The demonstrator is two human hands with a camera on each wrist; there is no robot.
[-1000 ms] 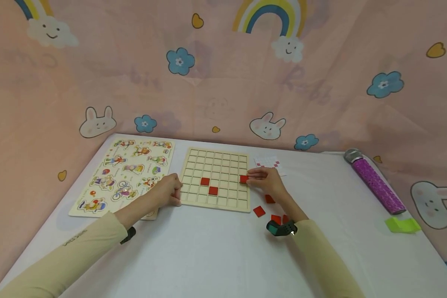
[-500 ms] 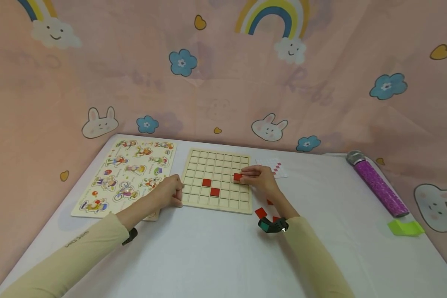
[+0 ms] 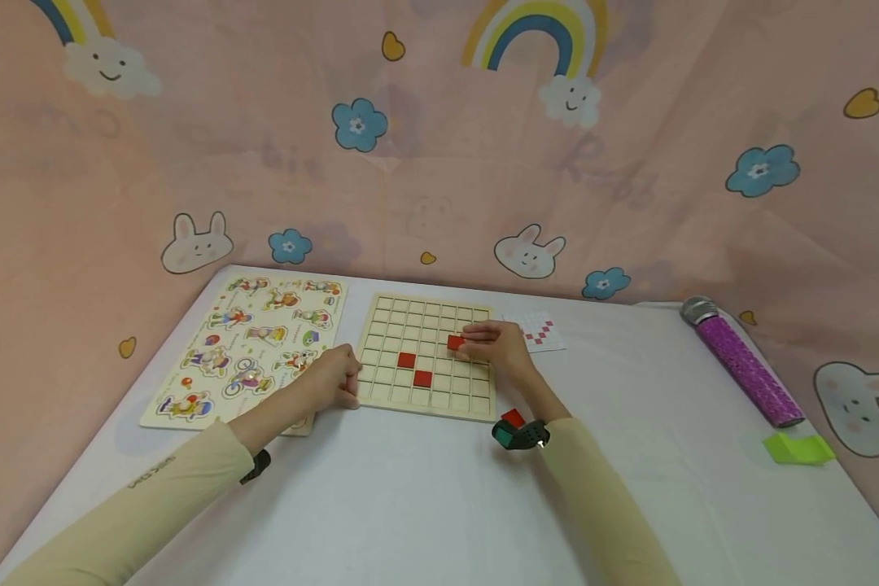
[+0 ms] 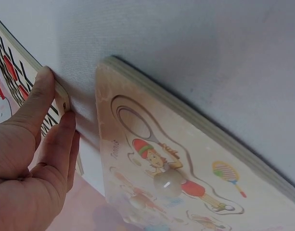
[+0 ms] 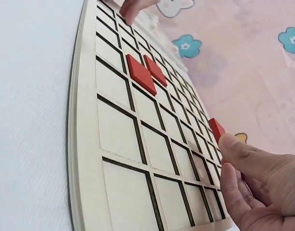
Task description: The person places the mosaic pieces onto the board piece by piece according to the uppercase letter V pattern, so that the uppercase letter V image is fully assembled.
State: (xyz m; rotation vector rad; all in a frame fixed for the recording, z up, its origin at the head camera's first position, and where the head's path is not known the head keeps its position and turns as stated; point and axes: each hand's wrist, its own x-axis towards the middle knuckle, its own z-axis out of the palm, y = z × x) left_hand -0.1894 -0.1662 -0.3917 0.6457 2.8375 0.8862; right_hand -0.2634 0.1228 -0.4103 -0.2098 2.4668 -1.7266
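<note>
A red tile (image 3: 455,343) is pinched left of the right hand (image 3: 500,347), by its fingers, above the board (image 3: 430,321) gripped by the left hand (image 3: 332,378).

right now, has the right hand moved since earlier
Yes: in the head view the right hand has moved left, farther in over the grid board, carrying the red tile away from the board's right edge.

Puzzle board (image 3: 273,356) left of grid board (image 3: 428,334) — two tiles (image 3: 406,360) on latter — card (image 3: 545,332), then microphone (image 3: 743,362), right.
</note>
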